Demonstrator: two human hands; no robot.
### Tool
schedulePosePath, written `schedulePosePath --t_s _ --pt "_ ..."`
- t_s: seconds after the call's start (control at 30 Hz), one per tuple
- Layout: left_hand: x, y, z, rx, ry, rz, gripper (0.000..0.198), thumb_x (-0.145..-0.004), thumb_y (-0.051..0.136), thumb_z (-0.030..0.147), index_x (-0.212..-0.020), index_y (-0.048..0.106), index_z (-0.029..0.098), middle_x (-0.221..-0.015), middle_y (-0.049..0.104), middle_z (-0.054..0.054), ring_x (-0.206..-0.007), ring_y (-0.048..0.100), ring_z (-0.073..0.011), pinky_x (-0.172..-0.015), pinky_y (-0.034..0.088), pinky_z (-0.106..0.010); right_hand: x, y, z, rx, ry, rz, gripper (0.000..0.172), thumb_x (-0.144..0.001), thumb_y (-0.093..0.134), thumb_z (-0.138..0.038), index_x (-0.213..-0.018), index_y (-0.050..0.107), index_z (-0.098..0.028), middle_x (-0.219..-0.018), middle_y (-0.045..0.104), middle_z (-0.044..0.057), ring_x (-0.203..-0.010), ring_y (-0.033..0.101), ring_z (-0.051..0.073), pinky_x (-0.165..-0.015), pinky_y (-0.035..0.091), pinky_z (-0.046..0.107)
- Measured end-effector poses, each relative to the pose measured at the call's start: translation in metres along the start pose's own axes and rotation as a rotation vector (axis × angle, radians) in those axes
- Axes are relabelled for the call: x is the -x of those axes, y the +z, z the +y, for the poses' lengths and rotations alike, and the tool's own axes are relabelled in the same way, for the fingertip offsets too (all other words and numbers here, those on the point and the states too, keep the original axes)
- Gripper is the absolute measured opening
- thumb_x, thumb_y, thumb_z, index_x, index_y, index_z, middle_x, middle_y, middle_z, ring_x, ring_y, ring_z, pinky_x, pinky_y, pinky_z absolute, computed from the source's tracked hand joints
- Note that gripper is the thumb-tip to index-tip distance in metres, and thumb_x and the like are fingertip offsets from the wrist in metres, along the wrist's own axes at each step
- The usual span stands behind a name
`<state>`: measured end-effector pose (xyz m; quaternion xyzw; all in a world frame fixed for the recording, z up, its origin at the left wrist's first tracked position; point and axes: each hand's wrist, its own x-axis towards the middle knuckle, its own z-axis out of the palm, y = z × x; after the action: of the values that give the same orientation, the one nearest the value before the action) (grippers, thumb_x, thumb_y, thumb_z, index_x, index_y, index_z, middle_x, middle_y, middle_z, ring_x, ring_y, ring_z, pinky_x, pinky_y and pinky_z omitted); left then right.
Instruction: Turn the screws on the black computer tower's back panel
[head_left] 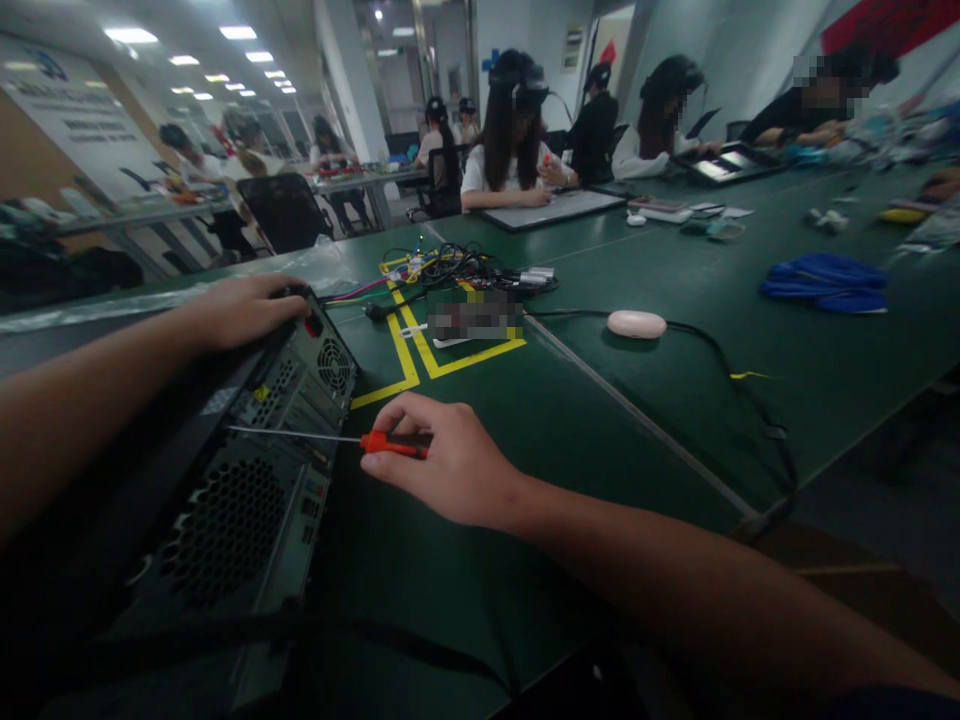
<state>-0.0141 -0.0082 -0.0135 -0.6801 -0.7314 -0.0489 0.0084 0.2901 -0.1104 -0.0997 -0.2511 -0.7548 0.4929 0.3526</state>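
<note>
A black desktop computer case [300, 400] lies at the left, its rear panel with vents and ports facing right. My left hand [251, 308] rests on the far top corner of the case, fingers stretched over the edge. In front of the panel, my right hand [442, 455] grips a screwdriver [396, 444] by its red and black handle. The thin metal shaft points left, and its tip appears to meet the panel near its upper edge. Whether a screw sits under the tip is too small to tell.
Tangled black cables [465, 265] lie beyond the case near yellow tape [480, 358]. A pale pink oval case [636, 324] lies by a black cord [720, 350]. Farther right is a blue bundle [825, 282]. Several people sit across the green table [600, 430].
</note>
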Motion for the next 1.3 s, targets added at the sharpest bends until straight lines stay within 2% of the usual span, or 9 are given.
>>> schedulePosePath --t_s 0.27,0.57,0.67,0.77,0.97,1.13,1.3 --pt "0.0011 -0.0017 0.0025 -0.017 -0.02 -0.024 0.079 -0.081 0.033 0.06 -0.139 0.056 0.011 -0.141 0.059 -0.015 -0.129 0.055 -0.0329 -0.114 0.038 -0.043 -0.0019 -0.0001 -0.0009 0.01 -0.009 0.022 0.023 -0.088 0.071 -0.037 -0.1 0.071 -0.017 -0.095 0.073 0.003 -0.085 0.065 0.015 -0.077 0.047 0.028" --pt "0.002 -0.0021 0.0036 -0.008 -0.029 -0.016 0.078 -0.081 0.034 0.06 -0.139 0.058 0.013 -0.142 0.06 -0.012 -0.129 0.056 -0.0318 -0.114 0.039 -0.042 -0.0002 0.0002 -0.0054 0.002 0.041 -0.037 0.03 -0.098 0.058 -0.041 -0.094 0.073 -0.015 -0.079 0.066 0.001 -0.07 0.057 0.012 -0.063 0.039 0.026" --pt "0.0018 -0.0022 0.0032 0.001 -0.033 -0.023 0.079 -0.081 0.034 0.06 -0.14 0.056 0.012 -0.142 0.059 -0.014 -0.129 0.055 -0.0334 -0.114 0.038 -0.044 0.0013 0.0015 -0.0046 -0.047 0.048 -0.029 0.026 -0.091 0.068 -0.041 -0.1 0.066 -0.018 -0.081 0.064 -0.001 -0.07 0.057 0.012 -0.062 0.041 0.025" --pt "0.0012 -0.0019 0.0021 0.0 -0.019 -0.026 0.077 -0.082 0.035 0.06 -0.139 0.056 0.012 -0.138 0.061 -0.014 -0.127 0.056 -0.0334 -0.113 0.039 -0.045 0.0016 0.0017 -0.0023 -0.04 0.03 -0.027 0.031 -0.082 0.076 -0.038 -0.102 0.059 -0.021 -0.081 0.062 -0.003 -0.07 0.058 0.012 -0.063 0.043 0.025" --pt "0.001 -0.0005 0.0024 -0.007 -0.021 -0.012 0.077 -0.081 0.033 0.059 -0.137 0.057 0.012 -0.138 0.061 -0.013 -0.126 0.056 -0.0326 -0.113 0.038 -0.045 -0.0003 0.0027 0.0025 -0.038 -0.037 -0.022 0.018 -0.085 0.07 -0.026 -0.096 0.058 -0.02 -0.082 0.061 -0.003 -0.074 0.06 0.013 -0.069 0.045 0.027" --pt "0.0011 -0.0005 0.0027 -0.011 -0.035 -0.012 0.08 -0.081 0.032 0.059 -0.14 0.055 0.01 -0.142 0.058 -0.015 -0.13 0.054 -0.034 -0.115 0.037 -0.046 -0.0009 0.003 0.003 -0.036 -0.049 -0.017 0.017 -0.085 0.07 -0.026 -0.095 0.058 -0.02 -0.081 0.061 -0.003 -0.073 0.059 0.013 -0.069 0.046 0.027" --pt "0.002 -0.0013 0.004 -0.006 -0.043 -0.015 0.076 -0.081 0.034 0.058 -0.138 0.058 0.013 -0.14 0.06 -0.012 -0.128 0.056 -0.0332 -0.113 0.039 -0.046 -0.0007 0.0025 0.0026 -0.032 -0.041 -0.024 0.017 -0.086 0.07 -0.026 -0.097 0.058 -0.02 -0.083 0.062 -0.002 -0.075 0.059 0.013 -0.07 0.046 0.028"
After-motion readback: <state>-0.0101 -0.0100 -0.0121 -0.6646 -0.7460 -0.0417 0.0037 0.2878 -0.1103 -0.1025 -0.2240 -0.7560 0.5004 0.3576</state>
